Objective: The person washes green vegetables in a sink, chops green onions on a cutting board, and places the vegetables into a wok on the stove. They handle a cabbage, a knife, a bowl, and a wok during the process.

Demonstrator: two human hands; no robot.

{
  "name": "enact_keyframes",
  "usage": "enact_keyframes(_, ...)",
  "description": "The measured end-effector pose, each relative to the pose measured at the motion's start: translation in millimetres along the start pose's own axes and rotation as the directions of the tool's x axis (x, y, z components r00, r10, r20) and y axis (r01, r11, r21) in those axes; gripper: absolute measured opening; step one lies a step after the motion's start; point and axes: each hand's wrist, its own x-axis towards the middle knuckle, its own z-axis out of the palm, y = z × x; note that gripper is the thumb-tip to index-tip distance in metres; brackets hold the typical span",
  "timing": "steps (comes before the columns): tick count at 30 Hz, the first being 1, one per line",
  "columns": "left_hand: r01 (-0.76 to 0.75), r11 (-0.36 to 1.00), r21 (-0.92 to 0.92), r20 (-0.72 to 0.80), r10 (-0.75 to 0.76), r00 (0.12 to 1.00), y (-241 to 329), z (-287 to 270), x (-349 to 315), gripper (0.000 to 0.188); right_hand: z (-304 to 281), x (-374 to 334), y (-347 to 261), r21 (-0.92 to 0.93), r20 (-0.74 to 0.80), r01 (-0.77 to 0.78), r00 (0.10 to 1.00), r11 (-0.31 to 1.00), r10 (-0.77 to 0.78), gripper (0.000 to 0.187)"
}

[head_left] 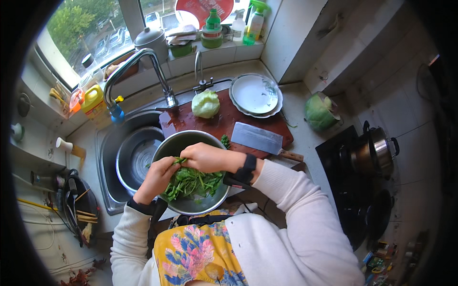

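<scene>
A sprig of greens [180, 160] is pinched by the left hand [159, 177] and right hand [205, 158] above the bowl [193, 207], apparently being torn, and a short pull apart seems needed.

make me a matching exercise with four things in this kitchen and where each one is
1. leafy greens
2. cleaver
3. round basin
4. steel pot

a. on the black stove
b. in the sink
c. on the reddish-brown board
d. in the large metal bowl

Pairs: 1-d, 2-c, 3-b, 4-a
</scene>
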Motion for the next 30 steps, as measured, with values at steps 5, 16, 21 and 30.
enact_keyframes(5,0.088,0.907,-0.412,-0.179,-0.175,0.968,3.1,-4.3,-10.9,0.015,-22.8,-13.8,-1.9,0.579,-0.125,-0.239,0.919,0.779,0.374,0.015)
enact_keyframes(16,0.012,0.878,0.478,-0.079,0.029,0.996,-6.7,0.4,-24.4,0.015,-24.5,-73.6,24.2,-0.265,-0.472,-0.315,0.867,0.911,0.162,0.021)
enact_keyframes(21,0.227,0.744,0.628,-0.415,0.073,0.907,-22.6,-1.4,-52.6,0.056,-95.5,-173.6,92.9,-0.120,-0.782,-0.708,0.499,0.696,0.372,0.016)
enact_keyframes(30,0.440,0.615,-0.654,-0.182,-0.693,0.698,-51.3,33.0,-86.4,0.048,-141.6,-321.2,252.5,-0.225,-0.795,-0.936,0.336,0.270,0.505,0.028)
